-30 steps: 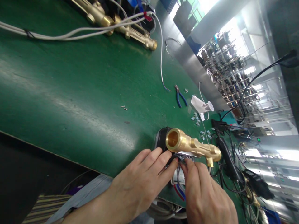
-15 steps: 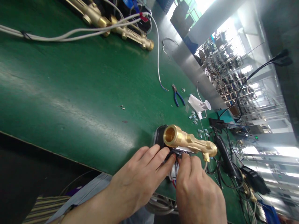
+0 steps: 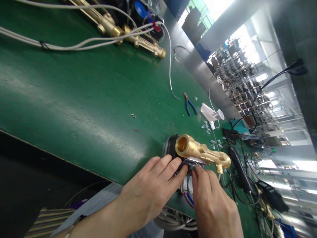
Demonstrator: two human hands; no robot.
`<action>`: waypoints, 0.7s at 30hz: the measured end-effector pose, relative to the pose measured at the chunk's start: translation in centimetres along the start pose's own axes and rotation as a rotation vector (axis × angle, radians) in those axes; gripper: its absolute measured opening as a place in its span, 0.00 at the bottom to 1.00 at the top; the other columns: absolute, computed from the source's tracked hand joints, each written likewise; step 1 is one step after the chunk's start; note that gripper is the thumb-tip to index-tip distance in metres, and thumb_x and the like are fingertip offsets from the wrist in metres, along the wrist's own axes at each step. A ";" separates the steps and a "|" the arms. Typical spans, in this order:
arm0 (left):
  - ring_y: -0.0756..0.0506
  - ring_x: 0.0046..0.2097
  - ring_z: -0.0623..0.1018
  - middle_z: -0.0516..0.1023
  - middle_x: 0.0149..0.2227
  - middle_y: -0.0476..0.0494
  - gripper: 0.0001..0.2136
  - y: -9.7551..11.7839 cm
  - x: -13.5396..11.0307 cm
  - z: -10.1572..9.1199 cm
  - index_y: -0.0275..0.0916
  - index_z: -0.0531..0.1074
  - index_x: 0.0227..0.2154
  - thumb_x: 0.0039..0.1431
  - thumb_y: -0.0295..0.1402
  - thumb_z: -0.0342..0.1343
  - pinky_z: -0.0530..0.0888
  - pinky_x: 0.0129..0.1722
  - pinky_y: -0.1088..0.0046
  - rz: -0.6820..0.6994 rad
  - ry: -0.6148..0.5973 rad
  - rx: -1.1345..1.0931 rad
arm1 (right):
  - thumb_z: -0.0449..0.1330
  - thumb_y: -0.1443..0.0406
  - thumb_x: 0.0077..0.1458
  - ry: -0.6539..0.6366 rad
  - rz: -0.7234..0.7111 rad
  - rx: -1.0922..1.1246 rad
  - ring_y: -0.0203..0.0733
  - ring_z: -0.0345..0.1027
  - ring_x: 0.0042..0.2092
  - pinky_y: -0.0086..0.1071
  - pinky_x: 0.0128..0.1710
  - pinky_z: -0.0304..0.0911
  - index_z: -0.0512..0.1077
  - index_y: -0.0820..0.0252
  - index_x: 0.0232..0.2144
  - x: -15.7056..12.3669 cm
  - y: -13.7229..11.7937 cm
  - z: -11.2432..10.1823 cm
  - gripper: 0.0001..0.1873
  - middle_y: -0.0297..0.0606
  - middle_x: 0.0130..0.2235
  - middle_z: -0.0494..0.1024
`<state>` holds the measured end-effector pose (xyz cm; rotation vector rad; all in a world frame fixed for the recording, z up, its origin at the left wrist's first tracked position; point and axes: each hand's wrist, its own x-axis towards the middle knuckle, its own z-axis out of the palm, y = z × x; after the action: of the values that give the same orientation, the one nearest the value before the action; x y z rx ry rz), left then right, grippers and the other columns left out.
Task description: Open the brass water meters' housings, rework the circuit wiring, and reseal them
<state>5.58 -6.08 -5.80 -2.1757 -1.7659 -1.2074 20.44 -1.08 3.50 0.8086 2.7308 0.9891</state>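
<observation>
A brass pipe fitting (image 3: pixel 201 152) with a threaded open end lies on a black housing (image 3: pixel 170 148) near the front edge of the green table (image 3: pixel 86 92). My left hand (image 3: pixel 151 195) rests against the black housing, its fingers stretched forward and together, fingertips under the brass mouth. My right hand (image 3: pixel 214 206) reaches in from the right, its fingertips pinched at small wires and a connector (image 3: pixel 192 167) beneath the brass body. Red, blue and white wires (image 3: pixel 188 195) trail down between both hands.
Blue-handled pliers (image 3: pixel 189 105), a white device (image 3: pixel 211 114) and scattered small clips (image 3: pixel 210 132) lie further back. Two small screws (image 3: pixel 133 115) sit mid-table. More brass fittings (image 3: pixel 138 41) and white cables (image 3: pixel 74 41) lie at the far end. Black cables and adapters (image 3: pixel 244 172) crowd the right.
My right hand's fingertips shifted slightly along the wires under the brass fitting. My left hand and the fitting stay in place; the view moved a little.
</observation>
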 end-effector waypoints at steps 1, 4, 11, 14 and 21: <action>0.43 0.52 0.67 0.70 0.51 0.43 0.17 0.0 0.0 0.0 0.40 0.67 0.53 0.64 0.29 0.43 0.65 0.51 0.64 0.000 -0.001 0.001 | 0.46 0.72 0.61 0.001 0.003 0.002 0.32 0.69 0.28 0.23 0.23 0.60 0.68 0.66 0.44 0.1 -0.1 -0.1 0.13 0.39 0.31 0.73; 0.43 0.52 0.67 0.70 0.52 0.44 0.17 0.0 0.1 0.0 0.40 0.67 0.53 0.64 0.29 0.43 0.65 0.51 0.64 -0.009 -0.015 0.004 | 0.45 0.73 0.61 -0.007 -0.005 0.017 0.32 0.69 0.27 0.24 0.24 0.61 0.67 0.66 0.45 0.6 -0.2 -0.5 0.14 0.40 0.32 0.73; 0.43 0.53 0.66 0.69 0.53 0.44 0.17 0.0 0.0 0.0 0.40 0.67 0.53 0.66 0.29 0.40 0.64 0.51 0.64 -0.009 -0.015 -0.016 | 0.44 0.74 0.60 -0.030 -0.031 0.027 0.33 0.67 0.26 0.25 0.24 0.62 0.66 0.67 0.44 1.7 -0.2 -1.4 0.14 0.38 0.30 0.71; 0.43 0.53 0.66 0.69 0.53 0.44 0.17 0.0 0.0 0.0 0.40 0.66 0.53 0.66 0.30 0.41 0.64 0.51 0.64 -0.009 -0.022 -0.018 | 0.45 0.74 0.60 -0.042 0.008 -0.022 0.32 0.65 0.23 0.24 0.21 0.58 0.66 0.65 0.38 2.0 -0.7 -1.8 0.11 0.36 0.27 0.69; 0.43 0.53 0.66 0.69 0.52 0.45 0.17 0.0 0.0 0.1 0.40 0.66 0.53 0.66 0.30 0.40 0.64 0.51 0.64 -0.014 -0.015 -0.015 | 0.46 0.73 0.61 -0.062 0.015 -0.057 0.30 0.65 0.22 0.23 0.19 0.56 0.68 0.62 0.36 0.7 -0.6 -1.3 0.11 0.34 0.26 0.70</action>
<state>5.62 -6.03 -5.82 -2.1899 -1.7862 -1.2149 19.24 -1.80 4.18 0.8365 2.6364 1.0218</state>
